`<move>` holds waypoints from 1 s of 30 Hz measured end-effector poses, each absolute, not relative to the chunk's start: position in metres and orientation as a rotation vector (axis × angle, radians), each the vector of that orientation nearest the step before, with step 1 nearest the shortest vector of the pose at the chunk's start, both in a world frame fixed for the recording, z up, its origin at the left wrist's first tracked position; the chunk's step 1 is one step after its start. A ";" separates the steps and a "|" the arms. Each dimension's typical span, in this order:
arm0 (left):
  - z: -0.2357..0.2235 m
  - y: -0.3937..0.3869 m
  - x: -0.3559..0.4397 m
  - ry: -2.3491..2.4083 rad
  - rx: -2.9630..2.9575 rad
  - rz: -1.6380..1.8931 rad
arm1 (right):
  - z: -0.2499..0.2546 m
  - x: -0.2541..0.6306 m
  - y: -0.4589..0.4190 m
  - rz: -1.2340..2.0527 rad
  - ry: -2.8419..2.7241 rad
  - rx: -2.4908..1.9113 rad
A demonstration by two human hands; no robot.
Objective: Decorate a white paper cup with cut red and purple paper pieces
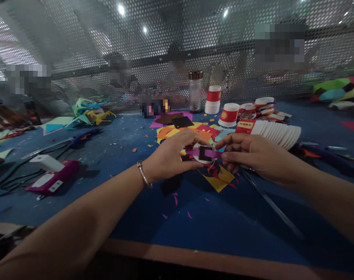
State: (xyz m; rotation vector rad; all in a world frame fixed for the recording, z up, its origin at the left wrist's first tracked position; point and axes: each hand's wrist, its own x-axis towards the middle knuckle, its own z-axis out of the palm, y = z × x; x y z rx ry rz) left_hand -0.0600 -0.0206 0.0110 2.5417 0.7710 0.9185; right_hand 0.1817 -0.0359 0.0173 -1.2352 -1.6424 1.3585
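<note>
My left hand [177, 153] is closed around the edge of a small white round piece [196, 153], perhaps a paper cup seen end-on. Across it runs a purple paper strip [216, 154], with a black paper square [205, 153] on its middle. My right hand [247, 153] pinches the strip's right end between thumb and fingers. Beneath both hands lie coloured paper scraps [168, 132] and a yellow paper piece [219, 179]. A clear glue stick [273, 206] slants across the table below my right wrist.
Red-and-white paper cups [228, 115] stand behind my hands, with a toppled cup stack [277, 132] at right. Beyond are a glass jar [195, 93] and a perforated metal screen [165, 46]. Blue glue guns lie left [83, 137] and right [334, 157], near a purple power adapter [53, 179].
</note>
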 end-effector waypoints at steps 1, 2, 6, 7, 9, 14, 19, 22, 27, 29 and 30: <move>0.011 -0.021 -0.060 0.772 2.544 0.919 | 0.018 0.181 -0.036 1.360 -1.643 -1.235; 0.011 -0.021 -0.059 0.772 2.544 0.920 | 0.018 0.181 -0.036 1.361 -1.643 -1.236; 0.010 -0.022 -0.058 0.760 2.539 0.928 | 0.018 0.180 -0.036 1.365 -1.642 -1.241; 0.009 -0.022 -0.057 0.758 2.541 0.926 | 0.017 0.180 -0.036 1.367 -1.644 -1.243; 0.009 -0.022 -0.057 0.763 2.548 0.915 | 0.016 0.180 -0.036 1.370 -1.647 -1.242; 0.010 -0.021 -0.058 0.779 2.549 0.903 | 0.015 0.181 -0.035 1.368 -1.651 -1.236; 0.010 -0.019 -0.061 0.761 2.557 0.927 | 0.017 0.182 -0.036 1.353 -1.651 -1.251; 0.009 -0.018 -0.061 0.747 2.565 0.933 | 0.018 0.181 -0.037 1.354 -1.648 -1.262; 0.010 -0.020 -0.059 0.760 2.568 0.921 | 0.020 0.181 -0.038 1.372 -1.659 -1.269; 0.010 -0.021 -0.058 0.755 2.574 0.918 | 0.021 0.181 -0.038 1.366 -1.671 -1.282; 0.010 -0.020 -0.058 0.748 2.580 0.916 | 0.022 0.181 -0.038 1.358 -1.679 -1.291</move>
